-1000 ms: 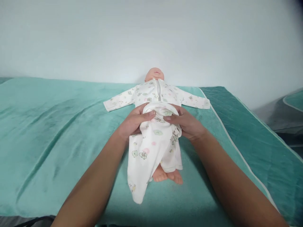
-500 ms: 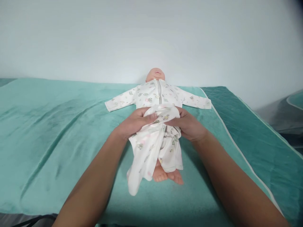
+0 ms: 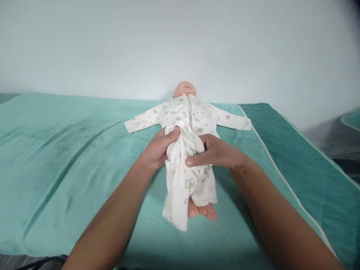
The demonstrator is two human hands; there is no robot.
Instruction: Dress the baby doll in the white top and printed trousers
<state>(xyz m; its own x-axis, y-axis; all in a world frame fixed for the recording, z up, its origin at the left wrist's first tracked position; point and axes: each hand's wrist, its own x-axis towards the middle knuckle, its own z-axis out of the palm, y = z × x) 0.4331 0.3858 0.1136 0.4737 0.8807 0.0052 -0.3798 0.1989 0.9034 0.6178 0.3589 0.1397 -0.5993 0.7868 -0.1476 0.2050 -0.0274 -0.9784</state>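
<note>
A baby doll [image 3: 185, 89] lies on its back in a white printed top [image 3: 168, 110], arms out to the sides. Over its lower body I hold up what look like white baby pants [image 3: 177, 187] with the same small animal print. My left hand [image 3: 161, 146] pinches the gathered upper edge, thumb on top. My right hand [image 3: 216, 150] grips the bunched cloth from the right, its thumb lying across the front. One long leg of the garment hangs down at the left. The doll's bare feet [image 3: 208, 211] show below the cloth; its legs are mostly hidden.
A light green plush blanket [image 3: 70, 161] lies under the doll, with a long crease at the left. Darker green quilted fabric [image 3: 295, 161] shows at the right. A pale wall [image 3: 180, 41] rises behind. A black cable [image 3: 42, 261] is at the lower left.
The cloth's upper edge, spread between both hands before, is now bunched. My right hand has moved slightly down. The hanging leg has swung to the right.
</note>
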